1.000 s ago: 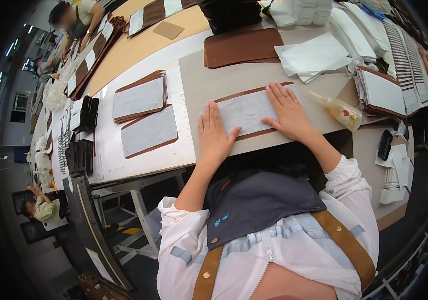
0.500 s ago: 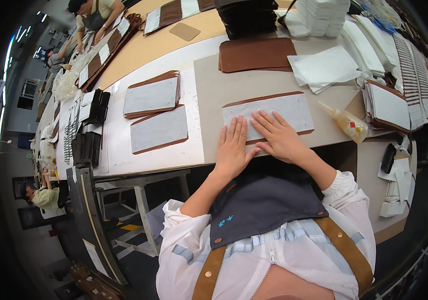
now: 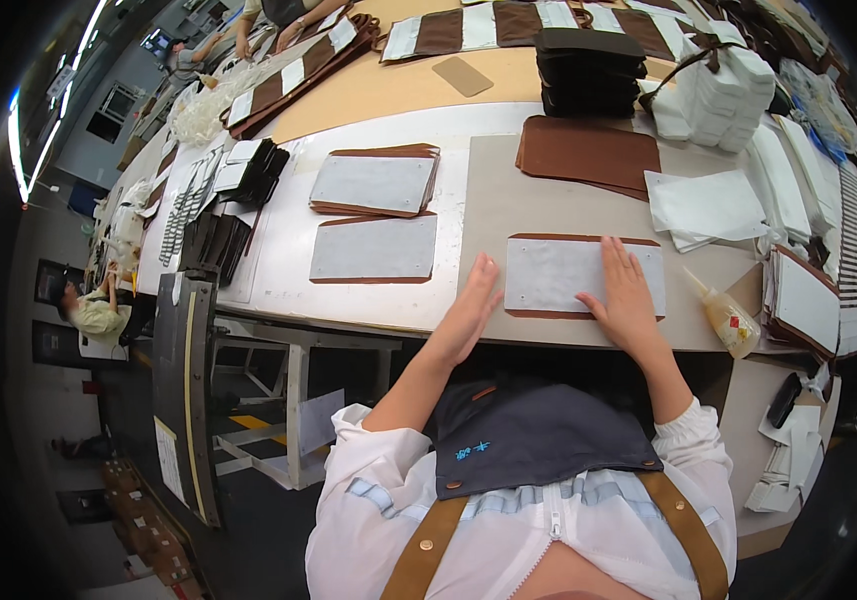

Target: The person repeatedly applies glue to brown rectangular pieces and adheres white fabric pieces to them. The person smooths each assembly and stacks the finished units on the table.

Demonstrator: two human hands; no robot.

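Observation:
In front of me a brown panel with a light grey sheet on it [image 3: 553,275] lies flat on the grey board [image 3: 498,190]. My right hand [image 3: 630,297] rests flat on its right part, fingers stretched out, thumb apart. My left hand [image 3: 470,305] is off the panel, just beside its left edge, turned on its side with fingers extended and nothing in them. Further left lie a similar grey-faced panel [image 3: 373,250] and, behind it, a stack of such panels [image 3: 373,185]. A glue bottle with a thin nozzle [image 3: 730,322] lies right of my right hand.
Behind the panel lie brown sheets [image 3: 588,155] and white sheets [image 3: 708,205]. Black pieces [image 3: 588,75] and white bundles [image 3: 718,100] are stacked at the back. Upright panels [image 3: 803,300] stand at right, dark pieces [image 3: 218,240] at left. A co-worker's hands [image 3: 288,35] show far off.
My left hand has lifted off the panel and moved to its left side. My right hand has shifted to the panel's right part. The whole view has swung, moving the table rightward in it.

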